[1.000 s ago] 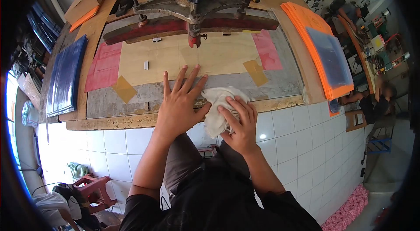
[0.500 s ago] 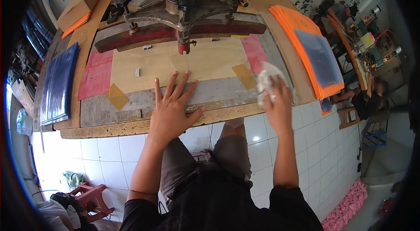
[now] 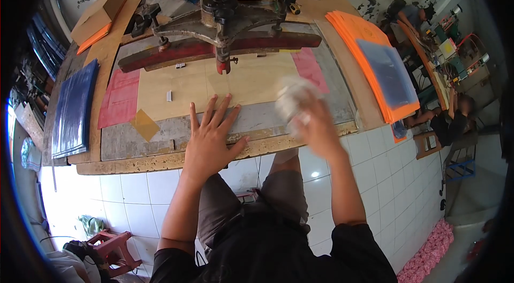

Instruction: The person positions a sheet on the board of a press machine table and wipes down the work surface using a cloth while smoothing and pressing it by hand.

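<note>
My left hand (image 3: pixel 210 138) lies flat with fingers spread, across the front of the grey metal plate (image 3: pixel 251 120) and the lower edge of the tan sheet (image 3: pixel 182 82). A crumpled whitish cloth (image 3: pixel 289 100) is in my right hand (image 3: pixel 316 125), blurred by motion, over the right part of the plate. Red-pink strips (image 3: pixel 119 98) border the tan sheet at both ends. A piece of tan tape (image 3: pixel 144 125) sticks at its front left corner. The cloth covers the front right corner. Small metal pieces (image 3: pixel 169 95) sit on the sheet.
Above the plate hangs a press head with a red bar (image 3: pixel 176 58). Orange sheets with clear plastic (image 3: pixel 385 77) lie at right, dark blue plastic sheets (image 3: pixel 75 109) at left. A cardboard box (image 3: pixel 99 18) stands back left. A co-worker (image 3: pixel 452 125) sits far right.
My right hand has swept left with the cloth, from the plate's right edge to over the tape at the front right corner. My left hand stays in place on the plate.
</note>
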Tool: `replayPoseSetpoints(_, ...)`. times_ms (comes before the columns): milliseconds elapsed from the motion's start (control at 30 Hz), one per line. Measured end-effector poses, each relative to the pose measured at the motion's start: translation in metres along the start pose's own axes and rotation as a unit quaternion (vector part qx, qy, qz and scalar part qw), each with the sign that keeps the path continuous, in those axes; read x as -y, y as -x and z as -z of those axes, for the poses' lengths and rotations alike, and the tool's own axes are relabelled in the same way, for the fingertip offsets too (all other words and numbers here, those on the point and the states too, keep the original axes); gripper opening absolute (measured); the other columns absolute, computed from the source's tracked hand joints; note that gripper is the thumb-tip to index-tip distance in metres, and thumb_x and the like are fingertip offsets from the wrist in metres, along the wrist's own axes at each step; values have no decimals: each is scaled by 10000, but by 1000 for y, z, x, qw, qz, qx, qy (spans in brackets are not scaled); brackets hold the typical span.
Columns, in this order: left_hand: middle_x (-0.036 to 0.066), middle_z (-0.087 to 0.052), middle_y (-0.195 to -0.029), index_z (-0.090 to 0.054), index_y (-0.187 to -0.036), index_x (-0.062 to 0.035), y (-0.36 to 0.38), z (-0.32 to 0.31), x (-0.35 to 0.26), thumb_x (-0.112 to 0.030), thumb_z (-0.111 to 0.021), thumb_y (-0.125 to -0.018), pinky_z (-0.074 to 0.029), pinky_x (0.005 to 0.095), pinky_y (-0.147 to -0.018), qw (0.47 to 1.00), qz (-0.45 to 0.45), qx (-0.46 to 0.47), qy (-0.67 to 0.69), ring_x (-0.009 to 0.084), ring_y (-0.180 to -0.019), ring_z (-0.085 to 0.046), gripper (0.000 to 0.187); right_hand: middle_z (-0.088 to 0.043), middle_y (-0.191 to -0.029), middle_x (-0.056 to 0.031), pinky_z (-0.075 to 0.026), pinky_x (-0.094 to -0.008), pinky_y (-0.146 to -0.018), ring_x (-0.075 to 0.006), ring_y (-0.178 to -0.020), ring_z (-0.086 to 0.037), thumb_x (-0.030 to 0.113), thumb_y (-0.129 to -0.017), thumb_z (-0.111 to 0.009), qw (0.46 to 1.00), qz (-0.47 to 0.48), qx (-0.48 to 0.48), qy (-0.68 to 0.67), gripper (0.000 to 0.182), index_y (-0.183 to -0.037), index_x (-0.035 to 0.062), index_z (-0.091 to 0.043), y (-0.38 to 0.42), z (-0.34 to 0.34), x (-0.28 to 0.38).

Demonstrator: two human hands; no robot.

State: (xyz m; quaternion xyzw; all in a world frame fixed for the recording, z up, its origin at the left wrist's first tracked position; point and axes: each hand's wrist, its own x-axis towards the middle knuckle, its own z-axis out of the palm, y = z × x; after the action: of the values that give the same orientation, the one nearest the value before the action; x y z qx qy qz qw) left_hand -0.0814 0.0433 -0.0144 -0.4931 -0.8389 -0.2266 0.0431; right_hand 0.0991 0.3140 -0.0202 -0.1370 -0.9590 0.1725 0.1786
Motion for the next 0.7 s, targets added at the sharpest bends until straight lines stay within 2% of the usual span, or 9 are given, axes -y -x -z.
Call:
replayPoseSetpoints(33,104,-433,-1813,-600,-1650,-142,0,0,-1,-513,-767,-1001,-55,687,-1399,1000,2,1,-2,379,-1708,-314,766,-461,-1748,-143,-411,-597,-1295,-469,-1567,-459,216,-1018,-790,993,109,28,-25,612,-1608,178,-632,2,-2,27)
replayPoseSetpoints(133,108,-432,-1813,-603,-1644,-131,-2,1,0,-507,-760,-1005,-56,689,-1399,1000,-2,-5,-8,377,-1708,-315,757,-500,-1737,-117,-390,-571,-1313,-375,-1594,-476,242,-992,-821,979,175,90,-53,643,-1610,214,-642,-2,13,37)
replayPoseSetpoints(233,108,-432,-1813,-599,-1645,-130,1,0,0,-505,-755,-1010,-57,690,-1399,1000,-5,-1,-15,373,-1708,-317,754,-518,-1726,-132,-357,-568,-1313,-416,-1568,-493,247,-1031,-778,999,-33,-7,-30,613,-1618,168,-619,-26,17,-31)
replayPoseSetpoints(333,108,-435,-1812,-593,-1650,-131,0,1,-1,-500,-746,-1020,-58,689,-1399,1000,-8,-4,-17,372,-1707,-319,746,-527,-1705,-161,-364,-574,-1302,-434,-1546,-503,224,-1051,-741,981,-141,-111,68,554,-1589,143,-636,-45,5,-40)
replayPoseSetpoints(367,108,-436,-1811,-591,-1652,-131,0,1,-1,-497,-742,-1024,-57,689,-1399,1000,-8,-5,-18,372,-1707,-319,743,-529,-1688,-187,-373,-584,-1296,-440,-1544,-503,209,-1069,-718,979,-124,-122,104,520,-1578,130,-642,-43,-10,-25)
replayPoseSetpoints(467,109,-442,-1807,-585,-1658,-136,1,1,-2,-492,-735,-1030,-59,686,-1400,1000,-8,-2,-14,375,-1705,-321,737,-528,-1686,-174,-394,-573,-1290,-423,-1533,-521,269,-1052,-761,989,144,-3,-43,531,-1571,195,-676,-25,-14,40)
replayPoseSetpoints(533,109,-445,-1805,-587,-1657,-135,2,0,-2,-489,-736,-1030,-58,686,-1400,1000,-9,-7,-20,373,-1706,-321,736,-519,-1692,-184,-417,-550,-1283,-425,-1521,-528,284,-1045,-771,982,177,42,-50,519,-1551,205,-692,-29,-9,36)
replayPoseSetpoints(633,108,-450,-1802,-591,-1655,-137,4,-1,-1,-490,-738,-1028,-58,684,-1400,999,-15,-3,-31,368,-1707,-320,735,-521,-1693,-184,-426,-547,-1279,-423,-1515,-537,300,-1061,-757,996,30,23,-85,504,-1545,177,-689,-75,4,-33)
replayPoseSetpoints(700,119,-455,-1796,-600,-1642,-117,2,0,-2,-497,-727,-1036,-60,689,-1397,999,-23,-2,-29,370,-1706,-319,727,-540,-1681,-174,-425,-552,-1277,-412,-1516,-542,304,-1064,-752,994,-57,-69,59,501,-1541,165,-693,-83,-20,-64)
